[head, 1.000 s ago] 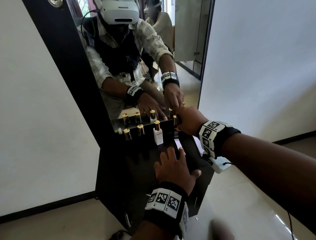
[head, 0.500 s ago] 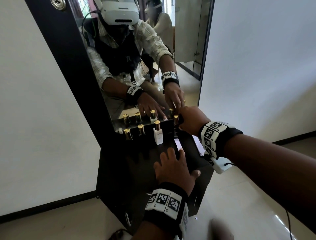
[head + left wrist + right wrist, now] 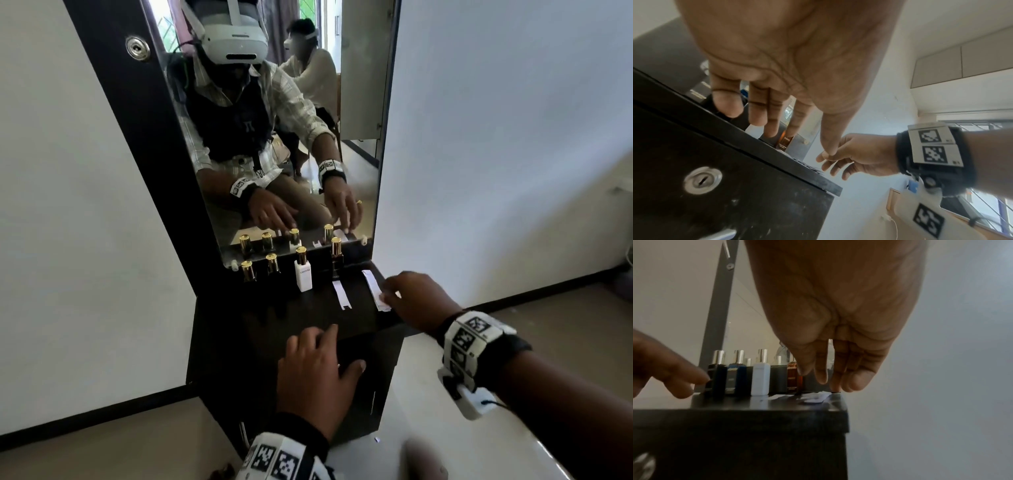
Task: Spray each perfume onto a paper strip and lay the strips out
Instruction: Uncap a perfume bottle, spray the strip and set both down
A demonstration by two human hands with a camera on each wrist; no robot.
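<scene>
The right hand (image 3: 416, 301) reaches down with straight fingers onto a paper strip (image 3: 374, 289) lying flat at the cabinet top's (image 3: 301, 318) right edge; whether it pinches, I cannot tell. Left of those fingers lies a second strip (image 3: 340, 294). Beyond stand four bottles (image 3: 303, 270). The left hand (image 3: 317, 373) rests flat, empty. Probably two sprays remain.

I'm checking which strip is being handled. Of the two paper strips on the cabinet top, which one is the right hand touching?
The strip nearest the cabinet's right edge; the right hand has its fingertips on it. The other strip lies untouched, closer to the bottles.
</scene>
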